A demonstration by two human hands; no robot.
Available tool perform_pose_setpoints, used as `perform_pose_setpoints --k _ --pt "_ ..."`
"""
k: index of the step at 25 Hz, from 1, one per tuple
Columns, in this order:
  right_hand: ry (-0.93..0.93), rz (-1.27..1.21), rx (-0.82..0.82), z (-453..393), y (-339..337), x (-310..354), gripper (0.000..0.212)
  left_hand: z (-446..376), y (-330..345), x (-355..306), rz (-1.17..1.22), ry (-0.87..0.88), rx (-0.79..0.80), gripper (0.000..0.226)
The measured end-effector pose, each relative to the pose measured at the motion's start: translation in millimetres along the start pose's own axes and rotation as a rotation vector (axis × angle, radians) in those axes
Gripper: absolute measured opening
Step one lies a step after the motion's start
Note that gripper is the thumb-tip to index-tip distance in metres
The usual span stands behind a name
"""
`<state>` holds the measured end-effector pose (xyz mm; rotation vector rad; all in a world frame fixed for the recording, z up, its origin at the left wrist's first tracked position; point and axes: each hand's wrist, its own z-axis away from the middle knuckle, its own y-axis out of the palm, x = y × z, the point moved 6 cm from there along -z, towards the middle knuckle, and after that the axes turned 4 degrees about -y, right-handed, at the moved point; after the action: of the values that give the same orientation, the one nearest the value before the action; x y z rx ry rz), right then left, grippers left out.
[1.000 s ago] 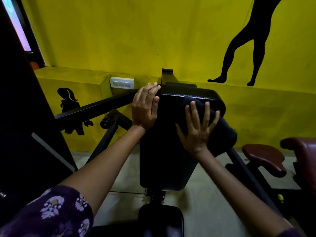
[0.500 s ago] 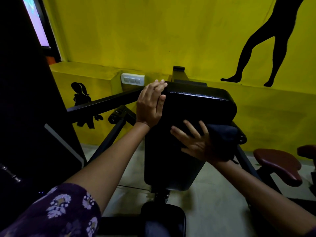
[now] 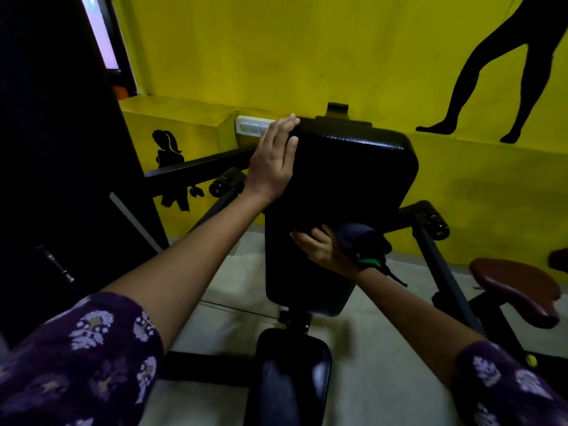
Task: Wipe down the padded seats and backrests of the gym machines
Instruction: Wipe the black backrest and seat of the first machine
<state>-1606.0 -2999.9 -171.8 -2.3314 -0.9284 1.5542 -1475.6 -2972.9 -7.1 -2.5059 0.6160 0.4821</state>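
Landmark: black backrest pad (image 3: 341, 192), upright, centre of view. Far left of it, dark machine frame (image 3: 55, 149) with a bright screen (image 3: 103, 35) above. Yellow wall (image 3: 276, 50) behind the backrest pad; small black figure decal (image 3: 170, 167) left of the pad, white switch plate (image 3: 252, 127) just left of its top corner. Black crossbar (image 3: 196, 169) runs from the left to the pad's left edge, roller end cap (image 3: 226, 186) below the bar.

Left hand (image 3: 272, 162), fingers straight and flat, rests on the pad's upper left edge, fingertips at the top corner; grip not curled round anything. Purple floral sleeve (image 3: 76, 358) at lower left.

Black seat pad (image 3: 292, 376) directly below the backrest pad.

Right hand (image 3: 322, 249) on the pad's lower right part, fingers curled round a dark blue cloth (image 3: 358, 238), pressing it against the pad face. Cloth bunched, green trim at wrist side, a thread hanging.

Right of the pad: black roller arm (image 3: 430, 219), then a maroon seat (image 3: 516, 287) on another machine. Large black legs silhouette (image 3: 491, 72) on the wall, upper right of the pad. Pale floor (image 3: 384, 364) beneath.
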Motion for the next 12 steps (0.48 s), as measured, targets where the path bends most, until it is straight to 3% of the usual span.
perform_pose_setpoints --k 3,6,12 --pt "0.159 -0.120 0.028 3.5 -21.5 12.5 0.043 29.1 -4.8 -4.8 -0.022 -0.176 0.086 0.055" --pt "0.194 -0.163 -0.014 27.1 -58.5 34.5 0.041 74.6 -15.4 -11.5 0.008 -0.270 0.184 0.064" --pt "0.324 -0.287 0.207 65.1 -130.5 97.9 0.050 241.6 -22.3 -22.2 0.033 -0.398 0.617 0.054"
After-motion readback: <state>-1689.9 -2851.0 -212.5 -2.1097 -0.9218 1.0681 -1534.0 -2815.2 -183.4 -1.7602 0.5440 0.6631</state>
